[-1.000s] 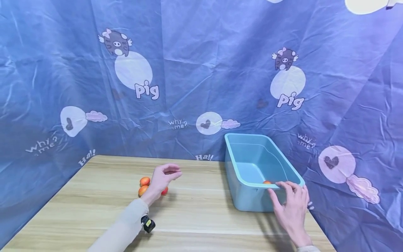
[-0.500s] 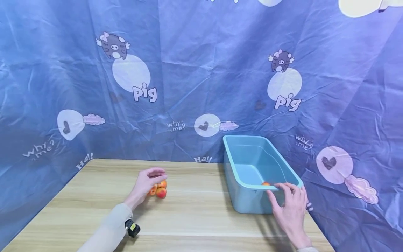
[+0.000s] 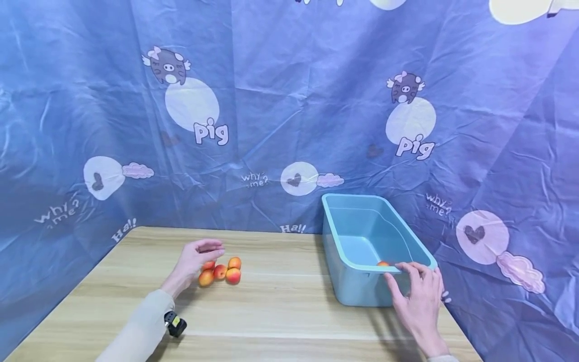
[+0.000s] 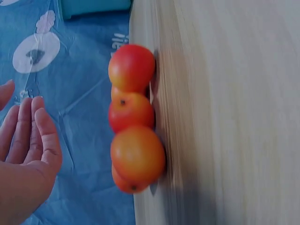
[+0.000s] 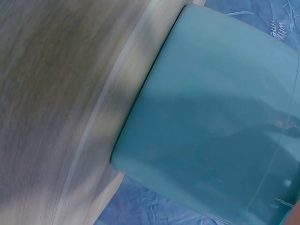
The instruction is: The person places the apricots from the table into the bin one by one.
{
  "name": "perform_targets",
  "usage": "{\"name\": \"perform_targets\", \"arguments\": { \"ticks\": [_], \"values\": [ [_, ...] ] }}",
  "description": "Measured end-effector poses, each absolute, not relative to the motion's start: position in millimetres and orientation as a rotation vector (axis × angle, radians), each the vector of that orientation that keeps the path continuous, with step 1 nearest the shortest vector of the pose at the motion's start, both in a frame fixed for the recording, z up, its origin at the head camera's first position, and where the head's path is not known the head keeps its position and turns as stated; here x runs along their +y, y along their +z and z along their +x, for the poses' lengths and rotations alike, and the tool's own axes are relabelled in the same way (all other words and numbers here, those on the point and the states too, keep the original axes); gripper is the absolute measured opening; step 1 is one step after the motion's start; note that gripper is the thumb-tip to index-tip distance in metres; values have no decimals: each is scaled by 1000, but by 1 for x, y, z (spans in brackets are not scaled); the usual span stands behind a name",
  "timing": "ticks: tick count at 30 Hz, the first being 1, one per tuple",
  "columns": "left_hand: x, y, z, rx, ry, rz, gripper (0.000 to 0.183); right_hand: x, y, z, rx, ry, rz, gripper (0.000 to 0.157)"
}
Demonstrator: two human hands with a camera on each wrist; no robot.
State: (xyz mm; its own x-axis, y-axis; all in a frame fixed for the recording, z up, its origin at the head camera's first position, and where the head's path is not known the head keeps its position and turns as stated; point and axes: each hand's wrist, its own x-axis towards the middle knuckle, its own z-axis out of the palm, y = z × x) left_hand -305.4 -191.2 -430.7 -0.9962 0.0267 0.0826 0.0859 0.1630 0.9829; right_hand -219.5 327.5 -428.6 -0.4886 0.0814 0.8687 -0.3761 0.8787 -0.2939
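Observation:
Several small red-and-orange apples (image 3: 220, 272) lie grouped on the left part of the table. My left hand (image 3: 193, 261) hovers over the left side of the group, fingers loosely bent and holding nothing. It partly hides one apple. In the left wrist view the same hand (image 4: 30, 150) is apart from the apples (image 4: 131, 112). A blue plastic bin (image 3: 339, 281) stands at the right, with one orange fruit (image 3: 383, 263) partly visible inside. My right hand (image 3: 420, 296) holds the bin's near right rim, with the thumb on the outer side. The right wrist view shows mostly the bin's wall (image 5: 201, 117).
The wooden table (image 3: 280, 311) spans the front. A blue patterned cloth (image 3: 271, 115) hangs behind it and along both sides. A black wrist device (image 3: 175, 324) sits on my left sleeve.
My left hand has moved leftward across the apples, uncovering those on the right side of the group. My right hand has stayed at the bin's rim.

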Motion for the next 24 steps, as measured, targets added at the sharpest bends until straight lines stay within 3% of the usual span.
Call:
{"name": "perform_targets", "arguments": {
  "ticks": [14,24],
  "values": [
    [-231,-442,-311,-2482,-1879,-350,44,327,-430,-222,-1970,555,228,63],
    [-248,-453,-304,-2687,-1949,-506,50,328,-433,-222,-1966,554,231,63]
  ]
}}
